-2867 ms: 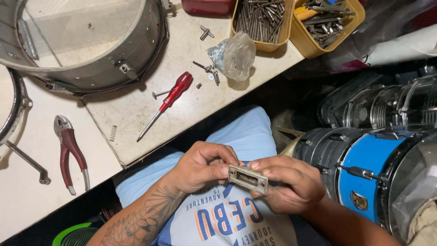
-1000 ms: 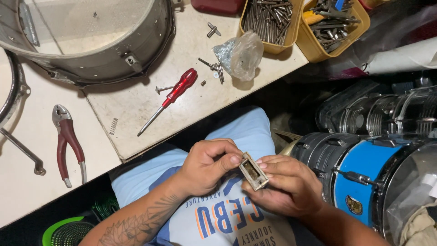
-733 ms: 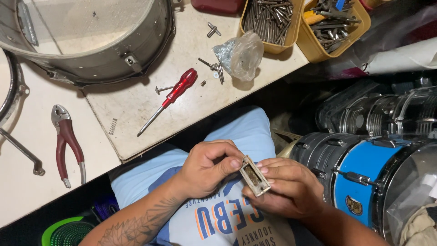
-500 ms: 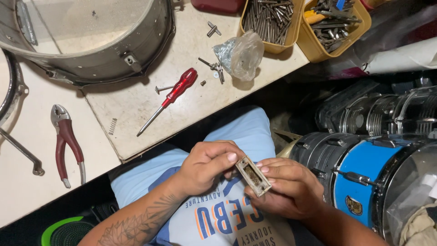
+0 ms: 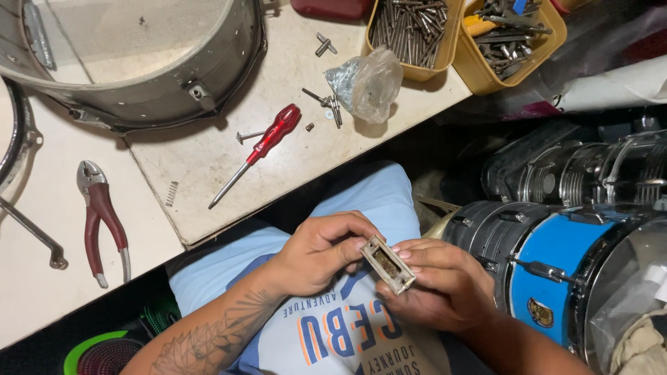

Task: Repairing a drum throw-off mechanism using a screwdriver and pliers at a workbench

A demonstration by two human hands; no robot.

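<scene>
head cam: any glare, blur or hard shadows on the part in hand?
Head view: sharp overall, no motion blur on the left hand, right hand or small metal lug casing; its hollow stays dim. Soft overhead light, short shadows beside the red screwdriver; mild glare on the chrome drums; under-bench corners go dark.

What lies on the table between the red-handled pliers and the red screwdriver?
In the head view, a small coil spring lies on the table between the pliers and the screwdriver.
</scene>
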